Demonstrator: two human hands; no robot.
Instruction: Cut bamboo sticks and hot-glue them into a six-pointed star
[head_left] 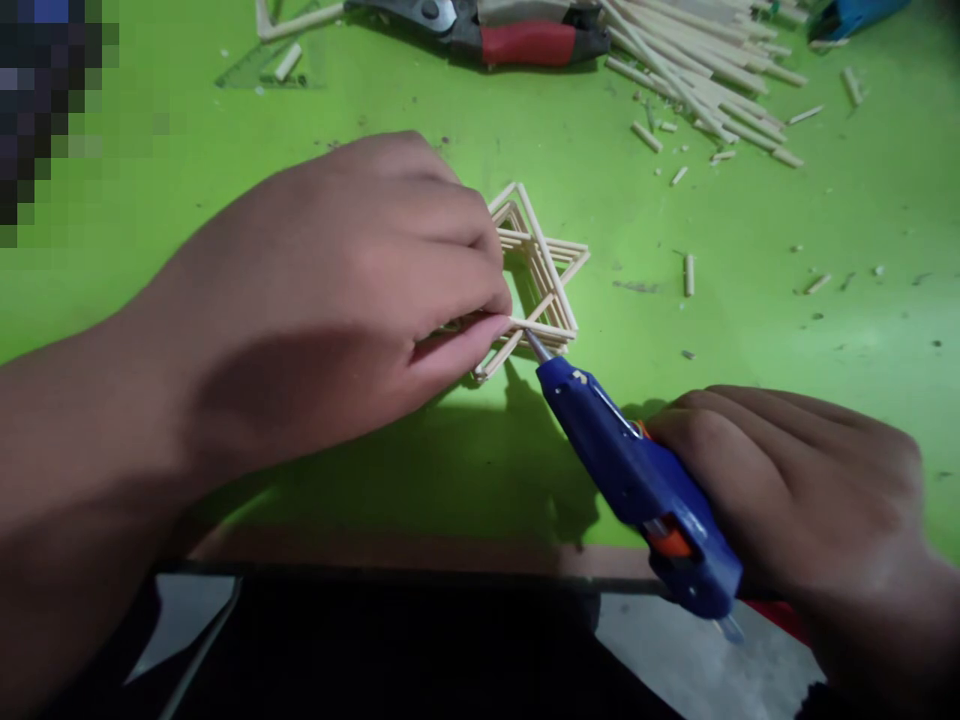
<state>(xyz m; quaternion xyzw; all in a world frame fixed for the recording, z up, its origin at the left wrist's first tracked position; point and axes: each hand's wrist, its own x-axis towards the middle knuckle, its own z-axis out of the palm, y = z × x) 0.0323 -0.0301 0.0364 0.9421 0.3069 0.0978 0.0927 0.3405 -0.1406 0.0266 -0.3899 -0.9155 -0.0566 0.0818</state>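
Note:
My left hand (337, 290) rests over a small frame built of thin wooden sticks (544, 270) on the green mat (750, 300). Its fingers are closed, pinching a stick at the frame's near corner. My right hand (795, 490) is wrapped round a blue glue gun (637, 480) with an orange trigger. The gun's metal nozzle touches the frame's near corner, right beside my left fingertips. Much of the frame's left side is hidden under my left hand.
A pile of long wooden sticks (697, 60) lies at the back right, with short offcuts (688, 274) scattered around. Red-handled cutters (517, 35) lie at the back centre. A dark surface (375, 650) borders the mat's near edge.

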